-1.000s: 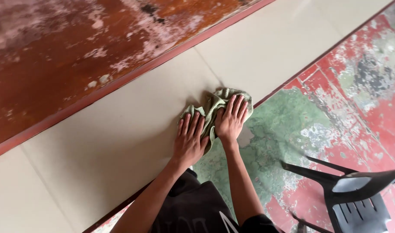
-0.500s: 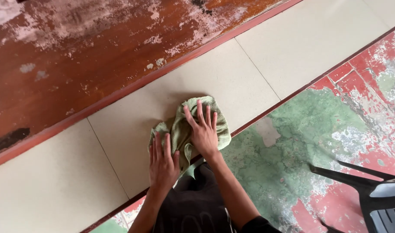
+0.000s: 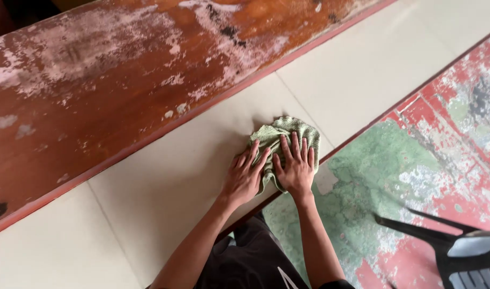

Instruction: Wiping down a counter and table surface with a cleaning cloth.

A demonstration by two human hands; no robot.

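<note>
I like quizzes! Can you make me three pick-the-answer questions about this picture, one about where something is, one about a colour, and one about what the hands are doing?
1. Where is the cloth?
A. On the pale tiled ledge
B. On the black chair
C. On the painted floor

2. What colour is the cloth?
A. Blue
B. Light green
C. Black

3. What are the left hand and right hand doing?
A. Hanging in the air
B. Lying flat on the cloth, fingers spread
C. Gripping the chair

Answers:
1. A, the cloth is bunched on the pale tiles near their red edge.
2. B, it shows pale green beside the hands.
3. B, both palms press down on it, side by side.
</note>
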